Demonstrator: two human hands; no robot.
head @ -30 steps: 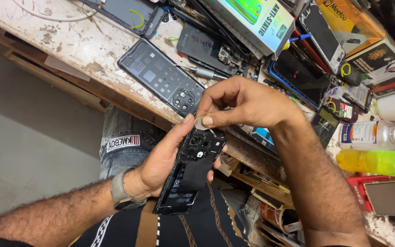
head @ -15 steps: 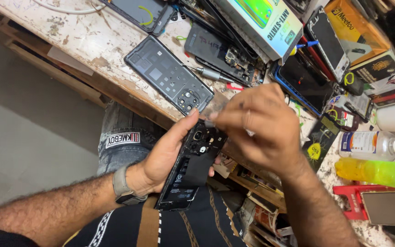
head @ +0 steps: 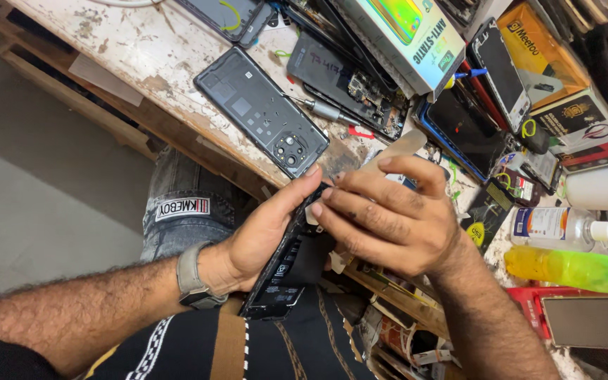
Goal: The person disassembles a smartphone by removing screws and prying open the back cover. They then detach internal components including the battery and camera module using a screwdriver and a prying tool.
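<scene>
So the wooden workbench [head: 135, 53] is the biggest thing here, paint all chipped and scuffed, loaded with phone parts. On it there's a dark phone back cover [head: 262, 112] lying flat with the camera cutouts facing up, a gutted phone frame [head: 350, 88] just past it with a small screwdriver [head: 321, 109] between the 2, and a long box [head: 395, 32] leaning over the pile. Off to the side is a yellow-green bottle [head: 571, 269] on its side, near a white pump bottle [head: 564, 226].

Over the lap, in front of the bench edge, the left hand [head: 265, 236] is wrapped around an opened black phone [head: 286, 267], fingers curled along its far edge, wristwatch [head: 190, 278] on that arm. The right hand [head: 388, 222] sits over the top end of the phone, fingertips pressed down on it, with a thin pale pry tool [head: 395, 149] pinched under the index finger and sticking up toward the bench
</scene>
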